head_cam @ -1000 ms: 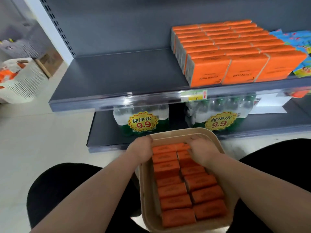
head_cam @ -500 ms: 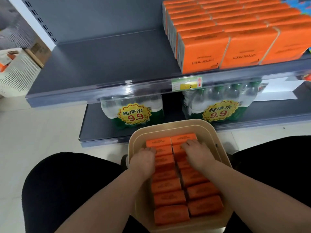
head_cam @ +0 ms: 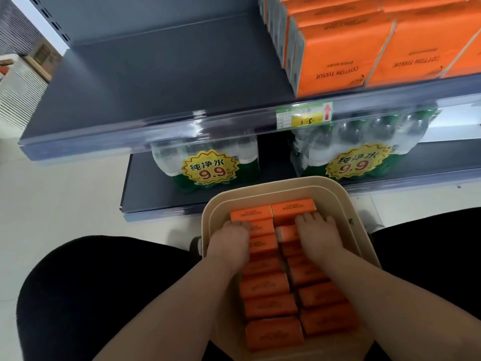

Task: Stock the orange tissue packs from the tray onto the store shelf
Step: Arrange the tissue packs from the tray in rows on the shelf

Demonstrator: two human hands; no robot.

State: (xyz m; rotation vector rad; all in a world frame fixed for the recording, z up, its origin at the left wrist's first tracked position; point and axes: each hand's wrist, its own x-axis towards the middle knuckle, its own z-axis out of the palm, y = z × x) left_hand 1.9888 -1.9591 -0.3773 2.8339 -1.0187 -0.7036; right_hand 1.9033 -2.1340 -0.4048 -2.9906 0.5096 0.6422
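Observation:
A beige tray (head_cam: 338, 195) sits between my knees and holds two columns of orange tissue packs (head_cam: 268, 307). My left hand (head_cam: 229, 242) lies on the left column, its fingers curled over the far edge of the second pack. On the right column, my right hand (head_cam: 318, 237) hooks its fingertips behind the second pack in the same way. The farthest pair of packs (head_cam: 292, 207) lies uncovered beyond my fingers. Larger stocked orange packs (head_cam: 338, 61) fill the right part of the grey store shelf (head_cam: 156, 82).
Two shrink-wrapped water bottle packs (head_cam: 208, 169) (head_cam: 360, 157) stand on the lower shelf behind the tray. A price tag (head_cam: 304, 118) hangs on the upper shelf's front rail. A white basket (head_cam: 15, 95) stands on the floor at far left. My black-clad knees flank the tray.
Both hands drew back from the farthest row of packs to the second row, uncovering the far pair. My view has moved closer to the shelf and tray.

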